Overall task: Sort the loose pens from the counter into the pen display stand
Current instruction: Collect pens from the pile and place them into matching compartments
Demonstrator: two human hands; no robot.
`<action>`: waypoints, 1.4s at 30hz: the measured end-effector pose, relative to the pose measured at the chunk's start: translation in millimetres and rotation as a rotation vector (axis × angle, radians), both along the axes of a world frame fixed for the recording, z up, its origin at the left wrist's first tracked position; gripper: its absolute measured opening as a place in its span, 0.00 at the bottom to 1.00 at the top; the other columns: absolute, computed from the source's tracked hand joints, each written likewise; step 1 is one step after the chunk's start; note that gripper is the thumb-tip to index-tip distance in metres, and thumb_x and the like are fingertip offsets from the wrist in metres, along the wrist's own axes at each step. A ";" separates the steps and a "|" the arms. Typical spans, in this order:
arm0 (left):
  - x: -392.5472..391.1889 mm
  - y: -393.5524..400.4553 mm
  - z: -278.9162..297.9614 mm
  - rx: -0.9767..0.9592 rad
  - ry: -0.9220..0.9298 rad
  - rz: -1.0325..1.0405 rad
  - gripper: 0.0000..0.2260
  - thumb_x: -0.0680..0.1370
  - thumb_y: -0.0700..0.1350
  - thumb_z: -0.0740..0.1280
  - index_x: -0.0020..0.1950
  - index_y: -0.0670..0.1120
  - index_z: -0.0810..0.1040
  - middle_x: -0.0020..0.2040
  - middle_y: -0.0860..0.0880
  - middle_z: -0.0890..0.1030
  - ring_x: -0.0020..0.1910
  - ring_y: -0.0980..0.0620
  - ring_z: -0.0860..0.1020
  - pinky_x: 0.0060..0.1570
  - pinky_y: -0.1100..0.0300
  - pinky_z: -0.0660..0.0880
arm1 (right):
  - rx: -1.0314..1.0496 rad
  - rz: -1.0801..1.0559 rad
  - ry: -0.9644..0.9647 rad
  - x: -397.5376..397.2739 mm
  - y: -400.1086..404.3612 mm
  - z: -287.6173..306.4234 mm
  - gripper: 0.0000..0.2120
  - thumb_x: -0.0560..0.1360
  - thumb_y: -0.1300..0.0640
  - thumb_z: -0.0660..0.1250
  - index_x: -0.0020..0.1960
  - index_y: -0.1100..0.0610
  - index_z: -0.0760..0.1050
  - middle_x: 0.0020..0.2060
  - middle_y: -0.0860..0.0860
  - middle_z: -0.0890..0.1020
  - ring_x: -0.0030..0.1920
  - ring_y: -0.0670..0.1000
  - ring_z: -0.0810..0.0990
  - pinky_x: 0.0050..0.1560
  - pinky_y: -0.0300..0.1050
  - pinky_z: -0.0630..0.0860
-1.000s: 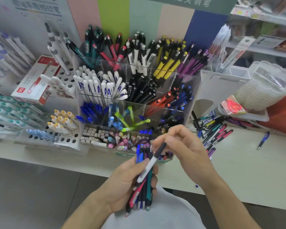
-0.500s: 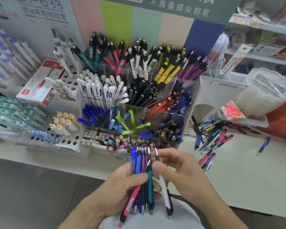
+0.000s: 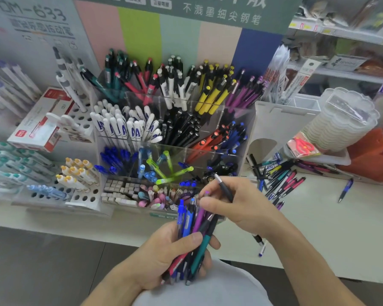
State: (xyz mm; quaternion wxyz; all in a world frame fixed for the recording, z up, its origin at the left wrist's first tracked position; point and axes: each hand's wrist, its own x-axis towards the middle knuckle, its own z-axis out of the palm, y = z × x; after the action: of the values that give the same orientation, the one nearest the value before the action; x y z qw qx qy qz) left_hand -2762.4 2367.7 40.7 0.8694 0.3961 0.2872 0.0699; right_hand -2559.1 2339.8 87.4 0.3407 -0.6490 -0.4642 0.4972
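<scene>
Big sign: the green sign (image 3: 208, 9) up top has white Chinese writing, 不溅墨细尖钢笔.
Side poster: the gray poster (image 3: 38, 21) on the left says "DM-633" in big thin letters (the smaller lines under it are too blurry to read).
Box: a white and red cardboard box (image 3: 40, 122) lies flat left of the stand; its small red logo is too small to read.
Stand: the pen display stand (image 3: 239, 120) is clear, shiny plastic with many square pockets, each packed with leaning pens of one color.
White pens: the fat white pens (image 3: 124, 127) in one pocket each show a blue letter "A".
Loose pens: a messy pile of loose pens (image 3: 279, 177) lies on the smooth white counter (image 3: 318, 228), just right of the stand.
Left hand: the left hand (image 3: 173, 252) has its fingers and thumb wrapped tight around a bunch of pens (image 3: 192, 230), blue, purple, teal and pink, held just in front of the stand.
Right hand: the right hand (image 3: 237, 204) pinches a thin dark pen (image 3: 224, 187) with a silver tip, pointing up toward the stand's lower right pocket.
Cups: a stack of wavy clear plastic cups (image 3: 341, 120) sits on the right.
</scene>
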 end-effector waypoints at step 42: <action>60.6 81.3 69.1 0.370 0.051 0.535 0.08 0.80 0.41 0.68 0.40 0.42 0.76 0.26 0.47 0.72 0.23 0.49 0.65 0.27 0.59 0.68 | 0.811 -0.204 -0.731 105.8 109.5 59.9 0.06 0.79 0.60 0.70 0.54 0.61 0.82 0.48 0.51 0.79 0.48 0.45 0.77 0.55 0.38 0.73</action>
State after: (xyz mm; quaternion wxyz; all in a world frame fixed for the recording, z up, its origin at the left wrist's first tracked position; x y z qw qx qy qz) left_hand -2701.8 2449.0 109.7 0.7260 0.4594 0.3851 0.3371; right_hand -2453.3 2449.4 147.3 0.4264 -0.6377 -0.6413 -0.0142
